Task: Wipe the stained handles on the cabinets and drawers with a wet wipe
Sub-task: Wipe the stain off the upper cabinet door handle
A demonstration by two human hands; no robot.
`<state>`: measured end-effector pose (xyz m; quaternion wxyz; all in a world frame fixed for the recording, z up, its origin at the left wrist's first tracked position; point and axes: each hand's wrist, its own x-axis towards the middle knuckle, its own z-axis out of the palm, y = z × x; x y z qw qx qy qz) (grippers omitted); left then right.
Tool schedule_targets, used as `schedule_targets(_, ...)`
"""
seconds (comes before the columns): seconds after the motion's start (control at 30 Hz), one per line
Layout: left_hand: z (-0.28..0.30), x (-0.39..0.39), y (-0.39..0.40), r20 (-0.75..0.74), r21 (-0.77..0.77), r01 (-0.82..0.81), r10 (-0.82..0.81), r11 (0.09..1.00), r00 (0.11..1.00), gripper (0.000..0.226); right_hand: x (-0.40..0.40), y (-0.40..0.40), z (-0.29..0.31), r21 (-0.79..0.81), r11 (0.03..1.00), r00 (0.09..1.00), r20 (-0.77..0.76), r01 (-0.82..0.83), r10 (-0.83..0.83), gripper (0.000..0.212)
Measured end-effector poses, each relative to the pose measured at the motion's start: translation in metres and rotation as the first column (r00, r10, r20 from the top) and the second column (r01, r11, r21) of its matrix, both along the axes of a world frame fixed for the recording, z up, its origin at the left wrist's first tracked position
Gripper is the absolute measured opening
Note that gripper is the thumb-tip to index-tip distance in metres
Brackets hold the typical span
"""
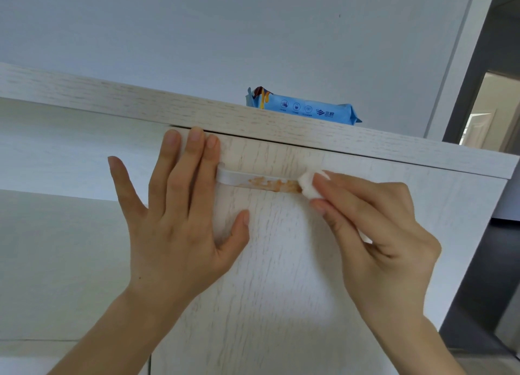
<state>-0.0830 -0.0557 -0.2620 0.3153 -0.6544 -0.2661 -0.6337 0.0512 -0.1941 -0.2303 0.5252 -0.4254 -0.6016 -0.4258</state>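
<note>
One stained white handle (261, 182) on our cabinet door (281, 262), wiping just begun: left hand (180, 214) flat, fingers straight, bracing the door; right hand (374, 228) pinching folded wet wipe (309, 184) at the orange smear's (277, 184) right end, next stroke leftward, we judge.

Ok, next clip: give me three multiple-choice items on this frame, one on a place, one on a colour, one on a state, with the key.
1. Where does the blue wipes pack lie?
A. on the cabinet top
B. on the floor
C. in the left hand

2. What colour is the stain on the white handle?
A. green
B. orange-brown
C. black

3. What is the right hand doing?
A. hanging idle
B. pinching a folded white wipe at the handle's right end
C. pulling the door open

Key: 1 A, the pack rests on the top board above the door. 2 B, an orange-brown smear covers the handle's right half. 3 B, the fingers hold the wipe against the stain, while the left hand presses flat on the door.
</note>
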Motion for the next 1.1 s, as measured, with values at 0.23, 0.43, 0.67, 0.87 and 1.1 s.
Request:
schedule_targets(0.23, -0.001, 0.001, -0.001, 0.006, 0.005, 0.004, -0.004, 1.0, 1.0, 0.072, 0.0, 0.002, -0.003, 0.015, 0.998, 0.997, -0.053, -0.059, 0.06, 0.023)
schedule_targets(0.43, -0.001, 0.001, -0.001, 0.005, 0.003, 0.001, -0.001, 1.0, 1.0, 0.072, 0.004, -0.01, 0.002, -0.006, 0.992, 0.982, -0.141, -0.129, 0.127, 0.024)
schedule_targets(0.67, 0.0, 0.001, -0.001, 0.004, 0.01, 0.014, -0.014, 1.0, 1.0, 0.072, 0.001, -0.003, 0.007, -0.059, 0.998, 1.0, 0.013, -0.026, 0.026, 0.021)
schedule_targets(0.87, 0.0, 0.001, -0.001, 0.005, 0.006, 0.017, -0.017, 1.0, 1.0, 0.073, -0.01, 0.001, 0.001, -0.04, 0.998, 0.994, -0.102, -0.045, 0.041, 0.021)
schedule_targets(1.1, 0.0, 0.0, -0.002, -0.007, -0.004, 0.001, -0.001, 1.0, 1.0, 0.07, -0.019, -0.002, -0.002, 0.018, 0.996, 0.979, -0.185, -0.088, 0.089, 0.023)
